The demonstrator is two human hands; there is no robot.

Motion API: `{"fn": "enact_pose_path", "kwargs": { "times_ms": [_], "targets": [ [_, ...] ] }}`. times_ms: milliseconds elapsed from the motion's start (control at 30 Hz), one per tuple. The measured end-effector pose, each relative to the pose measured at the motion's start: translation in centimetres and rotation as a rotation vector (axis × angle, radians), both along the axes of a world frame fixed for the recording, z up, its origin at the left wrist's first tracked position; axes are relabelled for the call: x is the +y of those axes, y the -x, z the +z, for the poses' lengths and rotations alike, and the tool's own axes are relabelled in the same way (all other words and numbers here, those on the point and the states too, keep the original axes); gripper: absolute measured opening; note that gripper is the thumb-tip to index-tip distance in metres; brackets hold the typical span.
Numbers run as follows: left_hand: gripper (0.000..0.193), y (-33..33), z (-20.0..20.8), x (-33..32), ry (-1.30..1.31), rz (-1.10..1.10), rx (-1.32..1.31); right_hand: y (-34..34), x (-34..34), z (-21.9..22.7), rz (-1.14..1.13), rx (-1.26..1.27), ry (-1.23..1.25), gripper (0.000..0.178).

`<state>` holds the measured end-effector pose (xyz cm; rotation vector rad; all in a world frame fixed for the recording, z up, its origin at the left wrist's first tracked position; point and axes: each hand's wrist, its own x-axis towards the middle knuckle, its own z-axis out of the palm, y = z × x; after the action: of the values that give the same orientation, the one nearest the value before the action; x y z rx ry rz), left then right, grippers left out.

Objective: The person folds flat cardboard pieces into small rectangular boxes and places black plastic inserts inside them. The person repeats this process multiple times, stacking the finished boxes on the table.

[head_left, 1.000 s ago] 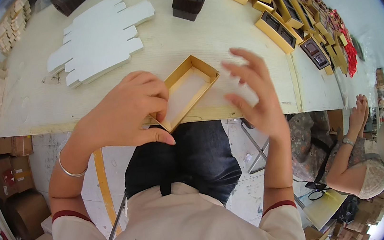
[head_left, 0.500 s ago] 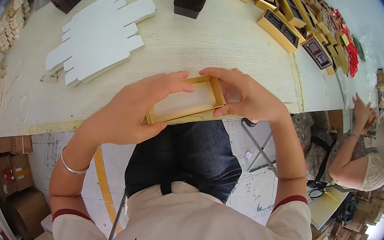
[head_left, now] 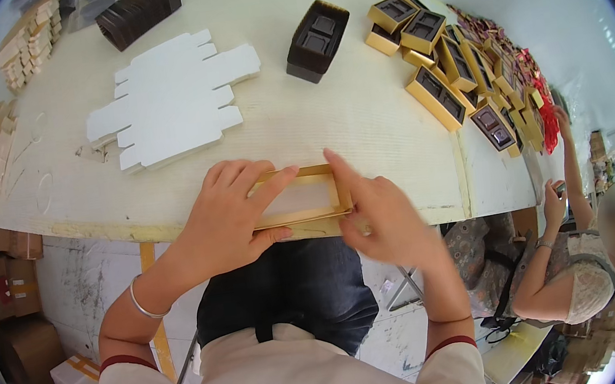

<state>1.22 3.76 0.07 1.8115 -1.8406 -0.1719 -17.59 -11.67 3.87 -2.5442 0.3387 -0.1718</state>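
Tabletop [head_left: 395, 158] fills the view — gold boxes [head_left: 453, 63] heaped toward its right edge, white blanks [head_left: 170, 101] stacked left. Left hand [head_left: 229, 213] clasps the empty box [head_left: 301, 199] at the near edge; right hand [head_left: 383, 217] curls round its right end — gripping, can't tell. Dark trays [head_left: 317, 41] stand beyond.

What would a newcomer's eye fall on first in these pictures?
Probably the open gold box, centred at the near edge of the table, with the left grip on its left end and the right grip at its right end. Then come a stack of white cut-outs beyond it, to the left, and a heap of gold boxes with dark inserts, to the right.
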Motion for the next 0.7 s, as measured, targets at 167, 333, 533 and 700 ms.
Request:
{"fn": "enact_pose_path", "kwargs": {
  "times_ms": [167, 333, 533, 700],
  "targets": [
    [0.083, 0.1, -0.1, 0.3, 0.204, 0.103, 0.072, -5.4, -8.0, 1.8, -0.176, -0.468, 0.402, 0.04],
    [0.084, 0.4, -0.4, 0.2, 0.108, 0.179, 0.159, -11.9, -10.1, 0.5, -0.177, -0.262, 0.728, 0.009],
    [0.082, 0.5, -0.5, 0.4, 0.11, 0.181, 0.182, -12.5, -11.7, 1.1, -0.135, -0.309, 0.475, 0.02],
    [0.08, 0.7, -0.7, 0.3, 0.139, 0.173, 0.164, -11.6, -13.7, 1.8, -0.259, -0.171, -0.172, 0.02]
  ]
}}
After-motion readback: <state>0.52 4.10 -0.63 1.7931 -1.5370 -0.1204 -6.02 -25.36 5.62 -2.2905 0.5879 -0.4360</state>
